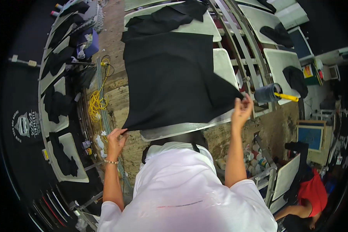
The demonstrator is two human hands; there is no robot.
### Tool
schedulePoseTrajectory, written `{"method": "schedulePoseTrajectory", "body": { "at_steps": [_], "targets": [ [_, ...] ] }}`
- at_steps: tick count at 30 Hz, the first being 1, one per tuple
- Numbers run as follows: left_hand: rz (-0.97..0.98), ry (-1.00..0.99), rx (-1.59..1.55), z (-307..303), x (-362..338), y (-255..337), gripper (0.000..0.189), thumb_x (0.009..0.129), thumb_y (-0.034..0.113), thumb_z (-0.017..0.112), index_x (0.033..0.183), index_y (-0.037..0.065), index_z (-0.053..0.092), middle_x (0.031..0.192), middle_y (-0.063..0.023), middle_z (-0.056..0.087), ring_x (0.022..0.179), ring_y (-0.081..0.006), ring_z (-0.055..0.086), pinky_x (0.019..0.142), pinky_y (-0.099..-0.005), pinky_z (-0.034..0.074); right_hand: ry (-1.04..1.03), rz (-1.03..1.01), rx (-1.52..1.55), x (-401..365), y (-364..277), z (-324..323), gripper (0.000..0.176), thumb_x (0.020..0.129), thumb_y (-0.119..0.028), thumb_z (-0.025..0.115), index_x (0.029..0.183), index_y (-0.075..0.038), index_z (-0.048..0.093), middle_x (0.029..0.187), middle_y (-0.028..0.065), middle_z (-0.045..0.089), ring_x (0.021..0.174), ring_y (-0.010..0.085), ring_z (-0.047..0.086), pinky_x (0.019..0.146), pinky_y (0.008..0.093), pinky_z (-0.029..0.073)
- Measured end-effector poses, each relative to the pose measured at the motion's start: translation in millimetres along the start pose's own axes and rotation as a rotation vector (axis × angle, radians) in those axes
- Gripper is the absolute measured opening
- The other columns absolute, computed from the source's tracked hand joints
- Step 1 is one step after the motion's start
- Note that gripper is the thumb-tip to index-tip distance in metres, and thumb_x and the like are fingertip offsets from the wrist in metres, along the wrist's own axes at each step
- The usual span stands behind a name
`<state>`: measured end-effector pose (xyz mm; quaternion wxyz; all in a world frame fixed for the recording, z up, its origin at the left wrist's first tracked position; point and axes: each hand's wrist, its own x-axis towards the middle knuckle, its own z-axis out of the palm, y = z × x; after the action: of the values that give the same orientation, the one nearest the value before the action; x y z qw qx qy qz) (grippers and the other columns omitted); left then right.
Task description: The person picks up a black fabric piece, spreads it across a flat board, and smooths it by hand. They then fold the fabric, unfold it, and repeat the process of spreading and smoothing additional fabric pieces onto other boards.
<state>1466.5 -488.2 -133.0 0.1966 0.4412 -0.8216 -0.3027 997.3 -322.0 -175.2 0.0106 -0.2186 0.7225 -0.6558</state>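
A large black cloth point(168, 77) is stretched over a pale flat board point(174, 130) in front of me. Its near left corner is pinched in my left hand point(116, 141), which wears a bracelet at the wrist. At the near right, my right hand point(242, 110) grips the other corner and pulls it out to a point. The cloth's near edge runs between both hands, and the board shows below it and at the right. More black cloth point(162, 19) lies bunched on the board farther away.
Boards with dark cloths point(67, 154) line the left side; others point(280, 65) stand at the right. A dark container point(265, 94) with a yellow handle is beside my right hand. Yellow cable point(98, 102) lies at left. A person in red point(313, 191) is at lower right.
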Motion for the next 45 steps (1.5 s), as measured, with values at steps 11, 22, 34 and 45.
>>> {"method": "schedulePoseTrajectory", "body": {
  "at_steps": [11, 22, 34, 45],
  "targets": [
    [0.118, 0.179, -0.429, -55, 51, 92, 0.010, 0.080, 0.000, 0.074, 0.090, 0.001, 0.071, 0.090, -0.0078, 0.070, 0.085, -0.0174, 0.065, 0.075, -0.0281, 0.051, -0.385, -0.205, -0.685, 43, 15, -73, 0.022, 0.085, -0.005, 0.065, 0.106, -0.006, 0.071, 0.118, 0.0149, 0.063, 0.102, 0.0335, 0.059, 0.083, 0.0404, 0.048],
    [-0.027, -0.155, -0.819, -45, 114, 206, 0.012, 0.090, 0.004, 0.068, 0.100, -0.002, 0.068, 0.091, -0.0007, 0.069, 0.079, -0.0039, 0.059, 0.070, -0.0197, 0.047, -1.428, 0.414, 0.447, -15, -192, 113, 0.032, 0.087, -0.016, 0.075, 0.112, -0.001, 0.063, 0.099, 0.0043, 0.069, 0.089, 0.0092, 0.063, 0.082, 0.0233, 0.048],
    [-0.074, -0.157, -1.180, -27, 128, 207, 0.028, 0.087, -0.001, 0.070, 0.114, -0.004, 0.062, 0.100, -0.0064, 0.069, 0.089, -0.0100, 0.067, 0.081, -0.0217, 0.053, -1.258, 0.563, 0.655, 5, -192, 97, 0.015, 0.092, -0.011, 0.069, 0.101, -0.007, 0.058, 0.090, 0.0014, 0.070, 0.078, 0.0046, 0.062, 0.076, 0.0205, 0.048],
    [-0.066, -0.089, -1.047, -14, 141, 203, 0.027, 0.076, -0.004, 0.079, 0.099, -0.001, 0.066, 0.087, -0.0070, 0.070, 0.078, -0.0115, 0.068, 0.074, -0.0239, 0.055, -1.107, 0.522, 0.606, 9, -179, 89, 0.028, 0.082, 0.000, 0.076, 0.103, -0.007, 0.058, 0.088, 0.0050, 0.072, 0.078, 0.0071, 0.064, 0.078, 0.0225, 0.048]
  ]
}}
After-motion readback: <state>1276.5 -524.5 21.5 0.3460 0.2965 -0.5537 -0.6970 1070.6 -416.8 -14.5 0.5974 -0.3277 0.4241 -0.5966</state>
